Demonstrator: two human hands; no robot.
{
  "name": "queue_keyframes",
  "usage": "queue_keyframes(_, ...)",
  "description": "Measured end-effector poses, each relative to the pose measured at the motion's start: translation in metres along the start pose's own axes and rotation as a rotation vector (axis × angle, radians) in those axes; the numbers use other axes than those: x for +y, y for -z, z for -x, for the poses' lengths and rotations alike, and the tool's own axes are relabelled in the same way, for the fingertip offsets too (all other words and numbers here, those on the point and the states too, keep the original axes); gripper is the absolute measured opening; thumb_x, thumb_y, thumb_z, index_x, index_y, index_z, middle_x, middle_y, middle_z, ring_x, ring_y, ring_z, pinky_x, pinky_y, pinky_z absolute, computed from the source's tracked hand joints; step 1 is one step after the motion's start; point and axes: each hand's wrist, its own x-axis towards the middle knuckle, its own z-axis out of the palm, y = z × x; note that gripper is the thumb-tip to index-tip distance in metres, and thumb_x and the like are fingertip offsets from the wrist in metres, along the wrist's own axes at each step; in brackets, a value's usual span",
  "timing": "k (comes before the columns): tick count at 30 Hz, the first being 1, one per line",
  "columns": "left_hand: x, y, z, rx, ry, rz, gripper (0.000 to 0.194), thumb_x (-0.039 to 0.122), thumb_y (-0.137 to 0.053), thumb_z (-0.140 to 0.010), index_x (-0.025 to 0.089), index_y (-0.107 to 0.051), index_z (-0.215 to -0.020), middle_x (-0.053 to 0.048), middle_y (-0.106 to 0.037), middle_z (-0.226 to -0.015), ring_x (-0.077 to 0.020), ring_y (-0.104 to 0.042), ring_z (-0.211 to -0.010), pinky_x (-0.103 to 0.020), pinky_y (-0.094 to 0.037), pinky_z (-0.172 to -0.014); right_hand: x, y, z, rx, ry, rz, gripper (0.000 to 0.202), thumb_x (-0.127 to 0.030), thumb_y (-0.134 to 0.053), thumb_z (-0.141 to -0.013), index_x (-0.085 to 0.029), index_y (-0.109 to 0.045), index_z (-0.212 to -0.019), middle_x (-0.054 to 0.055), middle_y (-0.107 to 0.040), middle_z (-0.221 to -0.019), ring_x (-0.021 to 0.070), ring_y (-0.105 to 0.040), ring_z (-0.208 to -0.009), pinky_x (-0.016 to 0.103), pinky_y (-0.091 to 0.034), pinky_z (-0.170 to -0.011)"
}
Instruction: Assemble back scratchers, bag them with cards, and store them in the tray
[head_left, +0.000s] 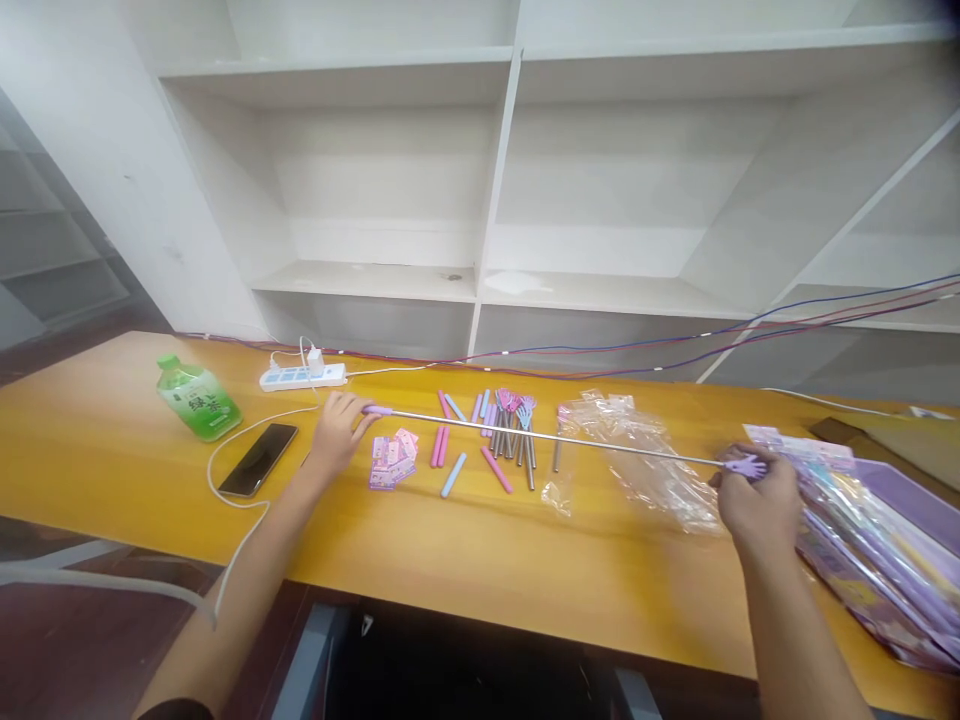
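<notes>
A telescopic back scratcher (555, 437) stretches across the table at full length, its thin metal rod held level between my hands. My left hand (339, 425) pinches the purple handle end. At the other end, my right hand (757, 500) grips it by the purple hand-shaped head. Below and behind the rod lie several collapsed back scratchers (517, 425) with pink and blue heads. Loose handle sleeves in pink (496, 470), blue (454, 475) and purple are scattered beside them. Small printed cards (391, 462) sit in a pile near my left hand.
Clear plastic bags (637, 455) lie right of centre. Packaged back scratchers (885, 550) and a purple tray (911, 510) are at the right. A green bottle (199, 398), a phone (259, 460) and a power strip (302, 376) with a white cable stand left. Shelves (375, 180) rise behind.
</notes>
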Motion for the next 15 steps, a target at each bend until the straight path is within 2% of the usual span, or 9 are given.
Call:
queue_keyframes(4, 0.0, -0.038, -0.014, 0.013, 0.022, 0.005, 0.033, 0.043, -0.049, -0.107, 0.021, -0.073, -0.113, -0.008, -0.072, -0.101, -0.0246, -0.053, -0.093, -0.038, -0.045, -0.089, -0.023, -0.03, -0.013, 0.071, -0.099, -0.079, 0.04, -0.029, -0.053, -0.081, -0.017, -0.065, -0.118, 0.017, -0.071, -0.104, 0.0275, -0.062, -0.088, 0.04, -0.045, -0.082)
queue_keyframes(8, -0.006, -0.067, -0.006, 0.04, 0.073, 0.007, 0.033, 0.043, -0.05, -0.106, 0.021, -0.074, -0.11, -0.009, -0.07, -0.097, -0.0249, -0.052, -0.092, -0.039, -0.046, -0.087, -0.025, -0.064, -0.007, 0.126, -0.123, -0.074, 0.037, -0.027, -0.051, -0.083, -0.015, -0.064, -0.115, 0.02, -0.07, -0.108, 0.0288, -0.061, -0.092, 0.04, -0.046, -0.086)
queue_keyframes(11, -0.018, -0.07, 0.003, 0.106, 0.077, 0.0, 0.032, 0.044, -0.051, -0.105, 0.023, -0.075, -0.11, -0.009, -0.071, -0.096, -0.0258, -0.053, -0.095, -0.041, -0.047, -0.09, -0.024, -0.079, 0.004, 0.163, -0.08, -0.08, 0.037, -0.027, -0.055, -0.081, -0.017, -0.062, -0.115, 0.016, -0.068, -0.107, 0.0284, -0.062, -0.093, 0.04, -0.048, -0.087)
queue_keyframes(15, -0.032, -0.063, 0.006, 0.147, 0.098, 0.0, 0.033, 0.046, -0.051, -0.105, 0.024, -0.076, -0.109, -0.009, -0.072, -0.096, -0.027, -0.053, -0.096, -0.044, -0.047, -0.093, -0.03, -0.083, 0.017, 0.166, 0.022, -0.093, 0.038, -0.031, -0.056, -0.082, -0.015, -0.06, -0.116, 0.011, -0.065, -0.102, 0.0271, -0.061, -0.091, 0.041, -0.049, -0.089)
